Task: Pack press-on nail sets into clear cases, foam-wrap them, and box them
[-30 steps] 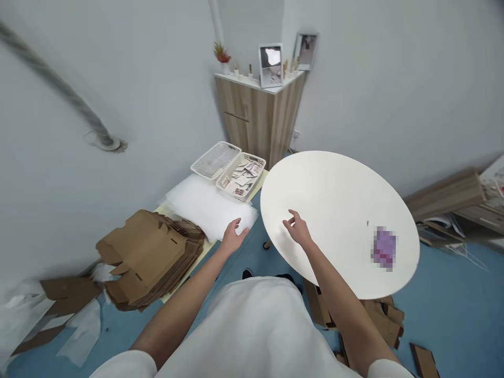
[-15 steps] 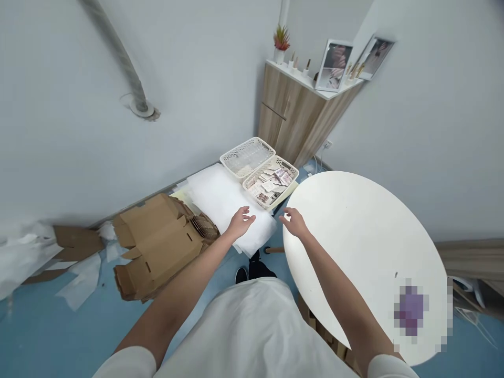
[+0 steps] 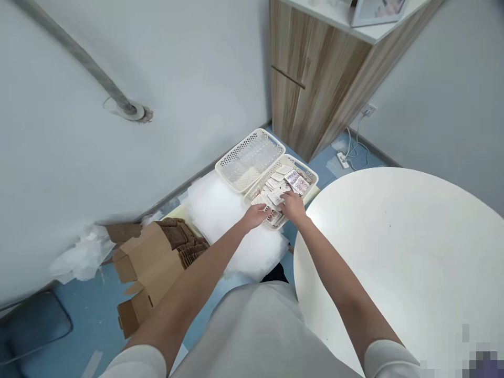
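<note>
A white perforated basket (image 3: 314,178) holds many small printed cards (image 3: 276,195), loosely heaped. Over its near left edge is my left hand (image 3: 256,215), fingers reaching toward the cards; whether it grips one is too small to tell. My right hand (image 3: 292,206) is at the basket's near side, its fingertips on the cards, and any hold on one is unclear. A second white basket (image 3: 220,164) beside it, at the back left, contains clear plastic pieces (image 3: 255,152).
White foam sheets (image 3: 220,210) lie under and left of the baskets. Flattened cardboard boxes (image 3: 153,257) are further left. A round white table (image 3: 394,252) stands at the right. Behind is a wood-grain cabinet (image 3: 315,68), with a power strip (image 3: 342,160) on the floor.
Both hands have moved forward from the space before the baskets to the card basket. The view has shifted closer to the baskets and cabinet.
</note>
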### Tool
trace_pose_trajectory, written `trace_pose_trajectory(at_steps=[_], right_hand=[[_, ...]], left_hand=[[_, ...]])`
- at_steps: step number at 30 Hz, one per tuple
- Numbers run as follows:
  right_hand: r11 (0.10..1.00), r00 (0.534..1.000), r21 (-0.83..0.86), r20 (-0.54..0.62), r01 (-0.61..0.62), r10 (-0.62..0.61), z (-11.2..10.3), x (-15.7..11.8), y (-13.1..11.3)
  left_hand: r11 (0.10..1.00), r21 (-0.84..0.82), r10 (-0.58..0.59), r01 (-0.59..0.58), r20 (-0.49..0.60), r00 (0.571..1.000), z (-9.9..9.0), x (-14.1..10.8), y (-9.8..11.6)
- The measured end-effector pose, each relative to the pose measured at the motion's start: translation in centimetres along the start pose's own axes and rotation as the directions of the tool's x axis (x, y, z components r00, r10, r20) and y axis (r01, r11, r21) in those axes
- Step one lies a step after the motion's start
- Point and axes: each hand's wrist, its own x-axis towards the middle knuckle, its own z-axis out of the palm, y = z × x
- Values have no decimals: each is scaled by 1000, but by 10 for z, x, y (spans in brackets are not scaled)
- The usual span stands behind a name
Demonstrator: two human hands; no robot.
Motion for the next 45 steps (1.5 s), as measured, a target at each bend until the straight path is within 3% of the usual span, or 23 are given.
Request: trace_pose_trajectory(at_steps=[3, 6, 14, 18, 21, 25, 28, 31, 35, 38, 42, 45], right_hand=[[995, 997, -80, 49, -57, 61, 6, 15, 2], [990, 995, -134, 84, -40, 51, 14, 20, 2], [980, 993, -199, 115, 22, 1, 21, 15, 3], [994, 992, -101, 116, -29, 40, 22, 19, 3], [991, 988, 67, 113, -117, 109, 21, 23, 2], [942, 993, 315, -1, -112, 118, 14, 12, -4], [908, 985, 417, -128, -49, 111, 9, -12, -11], [855, 968, 518, -209, -11, 139, 7, -46, -21], [774, 937, 632, -290, 34, 196, 7, -102, -34], [712, 910, 699, -335, 67, 243, 6, -150, -43], [650, 857, 760, -336, 2, 390, -1, -211, -52], [536, 836, 843, -261, -46, 483, -6, -248, -54]], left_hand=[[996, -52, -71, 71, -9, 997, 9, 23, 1], [992, -87, -88, 87, -12, 996, 17, 38, 1], [991, -65, -117, 115, -25, 993, 29, 53, -9], [990, -100, -104, 101, -24, 994, 31, 59, -12], [980, -166, -114, 105, -44, 993, 29, 58, -11], [968, -245, -65, 46, -69, 996, 21, 43, -6], [960, -280, 9, -25, -58, 998, 12, 18, -1], [941, -279, 181, -189, -55, 982, 3, -13, -1], [880, -144, 459, -452, 15, 888, -5, -55, -12], [805, -17, 593, -593, 80, 801, -4, -80, -24], [743, 27, 649, -668, 215, 730, 9, -109, -27], [767, -15, 606, -641, 345, 717, 25, -128, -24]])
